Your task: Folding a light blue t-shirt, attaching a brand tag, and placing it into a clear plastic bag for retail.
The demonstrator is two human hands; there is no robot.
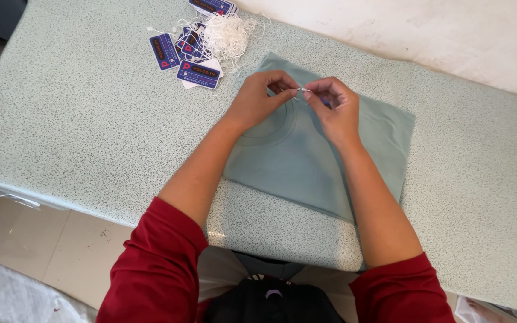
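Two bare hands met over a folded shirt (pixel 306 158) on the table (pixel 73 125). The shirt was a soft blue-green colour and lay flat, with its round neck hole turned away from the person. The left hand (pixel 257 98) and the right hand (pixel 336 106) were both at the neck of the shirt, very close to each other. Each grip was pinched shut, thumb against finger, on a tiny white string (pixel 301 90) that ran between the two hands. The string was so small that it was hard to tell just what it was; it might have been a tag tie. A bit of dark blue showed under the right fingers, too hidden to name.

Both sleeves (pixel 157 269) were red and pushed up to near the elbows.

Up on the far part of the table, to the left of the shirt, sat a messy heap of white strings (pixel 228 33). Several dark blue paper tags (pixel 198 73) lay mixed in with the heap and just beside it. The table top was pale green with little speckles. The heap and tags were near the shirt's corner.
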